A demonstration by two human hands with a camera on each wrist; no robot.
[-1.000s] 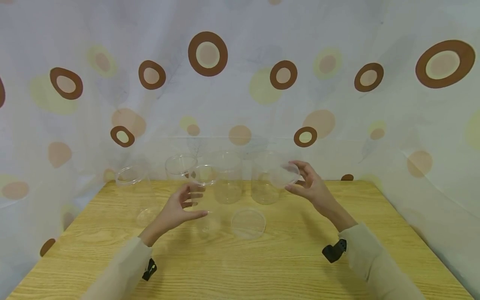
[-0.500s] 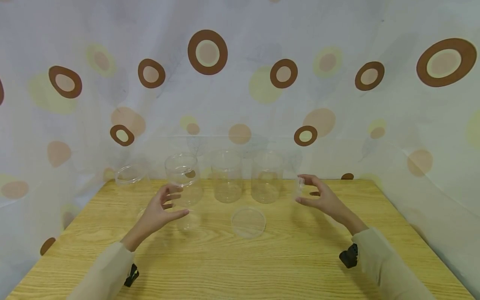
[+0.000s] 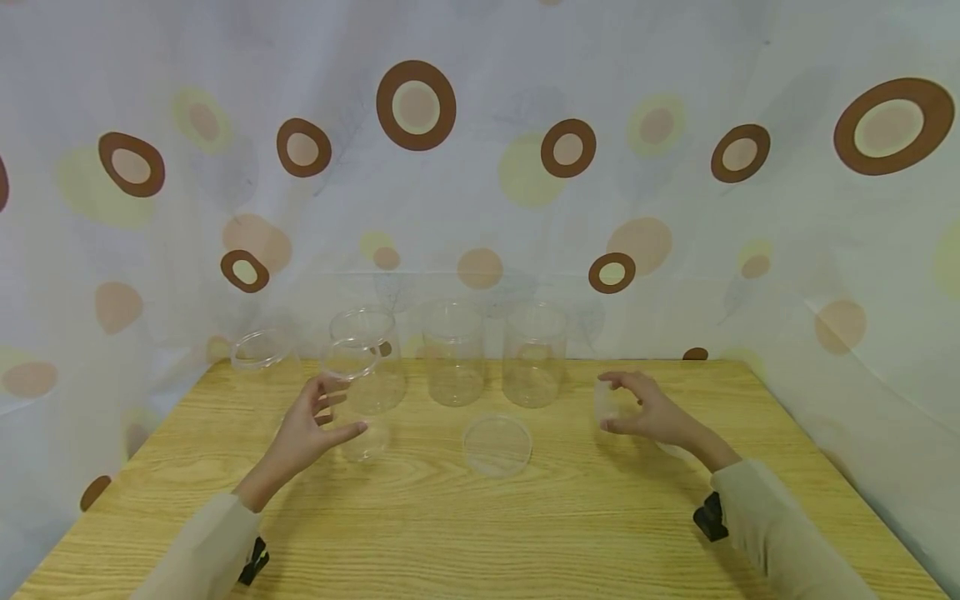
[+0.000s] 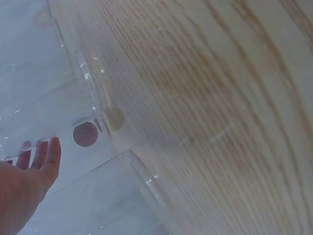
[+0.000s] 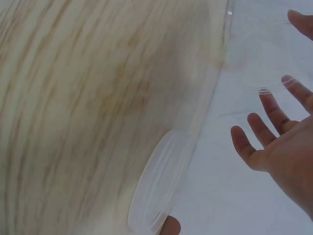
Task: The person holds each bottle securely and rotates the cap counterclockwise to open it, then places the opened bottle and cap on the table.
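My left hand grips a clear plastic jar round its side, fingers behind and thumb in front. The jar stands nearly upright at the left of the table, overlapping a jar behind it. On the right, my right hand pinches a clear round lid between thumb and fingertips, its edge turned to the head camera. The right wrist view shows the held lid face on. A second lid lies on the table by the right hand, mostly hidden behind the forearm in the head view.
Three clear jars stand in a row at the back of the wooden table. Another jar is at the far left, partly behind my left hand. A flat lid lies mid-table. A patterned curtain hangs behind.
My left hand has moved left with the jar. My right hand has moved right and down with the lid, which has turned from slanted to edge-on.
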